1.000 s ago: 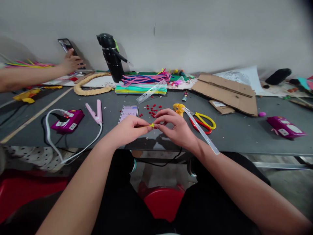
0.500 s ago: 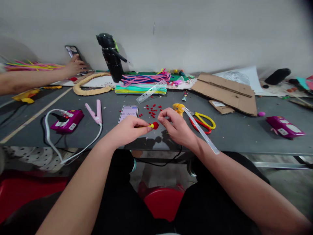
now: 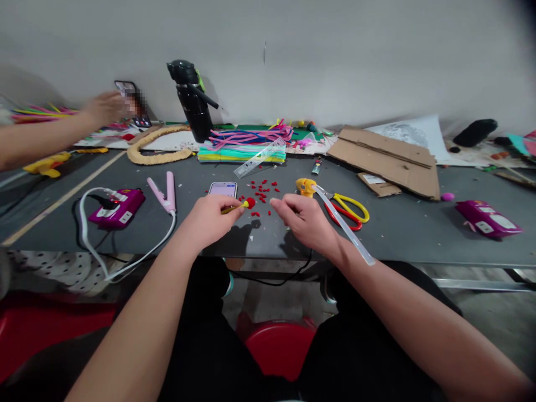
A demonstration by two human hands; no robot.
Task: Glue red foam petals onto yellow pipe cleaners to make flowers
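Red-tipped stem (image 3: 248,204) over grey table (image 3: 419,226)

I see a gap between the left hand (image 3: 215,216) and right hand (image 3: 306,216), with red bits (image 3: 255,214) lying there. Scissors (image 3: 341,198) and a glue stick (image 3: 349,231) crowd the right; past them, tabletop (image 3: 406,229) opens. Far off, bottle (image 3: 195,111) and cardboard (image 3: 387,170) block me.

Grey wall (image 3: 335,61), dark table (image 3: 410,234), red stool (image 3: 278,349), grey floor (image 3: 489,315)

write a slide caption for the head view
Left hand holding a red-tipped yellow piece, right hand curled nearby, small red bits scattered on the grey table.
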